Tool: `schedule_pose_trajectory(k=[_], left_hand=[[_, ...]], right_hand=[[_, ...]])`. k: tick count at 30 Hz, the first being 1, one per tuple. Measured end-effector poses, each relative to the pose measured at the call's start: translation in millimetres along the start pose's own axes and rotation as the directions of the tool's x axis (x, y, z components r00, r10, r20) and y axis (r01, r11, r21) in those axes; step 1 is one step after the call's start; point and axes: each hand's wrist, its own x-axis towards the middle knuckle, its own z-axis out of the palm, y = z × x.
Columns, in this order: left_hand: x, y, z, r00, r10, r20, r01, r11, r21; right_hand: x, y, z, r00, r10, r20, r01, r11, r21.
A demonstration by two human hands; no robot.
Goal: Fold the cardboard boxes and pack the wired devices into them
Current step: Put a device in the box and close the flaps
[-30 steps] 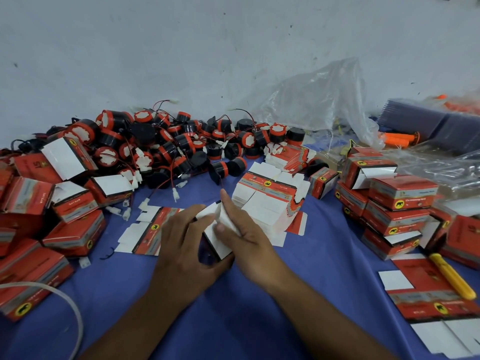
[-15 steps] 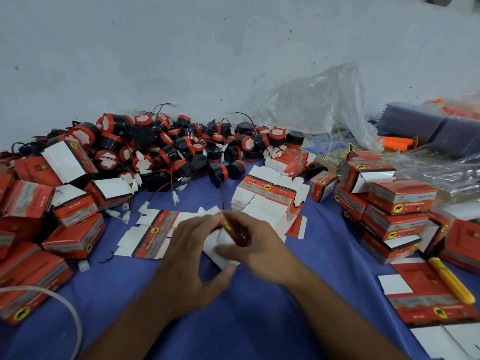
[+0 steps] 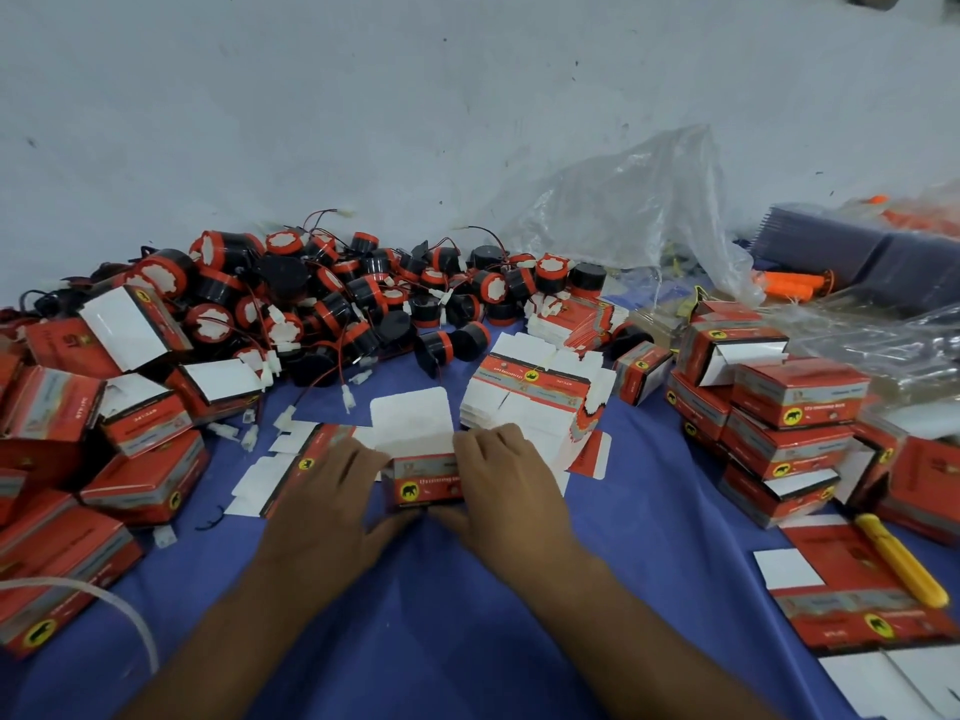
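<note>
Centre, near: my left hand (image 3: 332, 491) and right hand (image 3: 511, 485) grip the red box (image 3: 423, 483) from either side, fingers curled round its ends. Its white lid flap (image 3: 410, 426) stands open on the far side. Wired devices (image 3: 332, 304) lie heaped far left, and flat box blanks (image 3: 530, 402) are stacked far right.

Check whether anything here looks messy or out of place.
Nothing looks damaged. The red cardboard boxes on the left lie tumbled at angles, several with white flaps open, and small white plastic connectors lie scattered on the blue cloth beside them. The red elephant-logo box between left hand and right hand stands upright.
</note>
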Motion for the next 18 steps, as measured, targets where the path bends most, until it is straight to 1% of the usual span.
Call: schedule_pose_trajectory(k=[2,3,5,6,7,8,9,10,11,12,13,14,16,17,18], left_hand=[[0.1,4.8,-0.4,0.997,0.011,0.08,-0.01,1.0,-0.011],[-0.2,6.9,-3.0,0.991,-0.015,0.135,0.023,0.998,-0.057],[-1.7,8.9,-10.9,0.959,-0.112,0.259,0.175,0.956,-0.235],[-2.0,9.1,-14.7,0.944,-0.13,0.304,0.227,0.924,-0.309],[-1.4,9.6,-17.9,0.941,-0.115,0.319,0.233,0.902,-0.363],[-1.1,11.2,-21.8,0.946,-0.083,0.314,0.212,0.889,-0.405],[-0.6,13.8,-24.2,0.948,-0.062,0.311,0.21,0.857,-0.47],[0.7,15.8,-25.7,0.946,-0.082,0.314,0.248,0.806,-0.538],[2.8,17.2,-26.5,0.935,-0.128,0.331,0.315,0.729,-0.608],[4.2,16.6,-26.5,0.915,-0.199,0.351,0.389,0.665,-0.637],[6.2,13.2,-24.4,0.889,-0.297,0.348,0.456,0.639,-0.62],[9.0,5.3,-20.0,0.856,-0.423,0.298,0.515,0.643,-0.567],[19.0,-21.7,-8.6,0.736,-0.666,0.117,0.644,0.638,-0.423],[25.7,-38.2,-2.1,0.682,-0.731,0.03,0.688,0.627,-0.366],[32.4,-54.7,6.2,0.641,-0.767,0.019,0.734,0.607,-0.304]], right_hand=[[-1.2,-1.9,1.8,0.999,0.045,0.029,-0.045,0.999,0.001],[-2.3,-2.4,2.8,0.997,0.059,0.043,-0.06,0.998,0.018],[-4.9,-2.3,3.9,0.994,0.073,0.082,-0.077,0.996,0.048],[-6.2,-1.0,3.6,0.993,0.063,0.102,-0.07,0.995,0.071],[-7.5,0.4,2.9,0.991,0.048,0.122,-0.064,0.99,0.123],[-8.7,2.0,1.3,0.988,0.038,0.147,-0.069,0.975,0.211],[-9.9,3.8,-0.2,0.986,0.034,0.166,-0.085,0.946,0.312],[-10.2,5.8,-1.5,0.983,0.031,0.179,-0.1,0.917,0.387],[-10.2,7.5,-1.7,0.983,0.027,0.183,-0.105,0.896,0.432],[-10.0,8.5,-1.7,0.984,0.026,0.174,-0.107,0.874,0.474],[-10.1,8.5,-1.9,0.987,0.034,0.156,-0.112,0.846,0.521],[-9.7,8.3,-2.6,0.988,0.052,0.144,-0.124,0.821,0.557],[-9.2,6.7,-3.5,0.983,0.101,0.151,-0.169,0.814,0.556],[-9.2,6.3,-3.1,0.98,0.12,0.161,-0.187,0.831,0.524],[-9.7,6.5,-2.1,0.977,0.131,0.166,-0.197,0.854,0.482]])
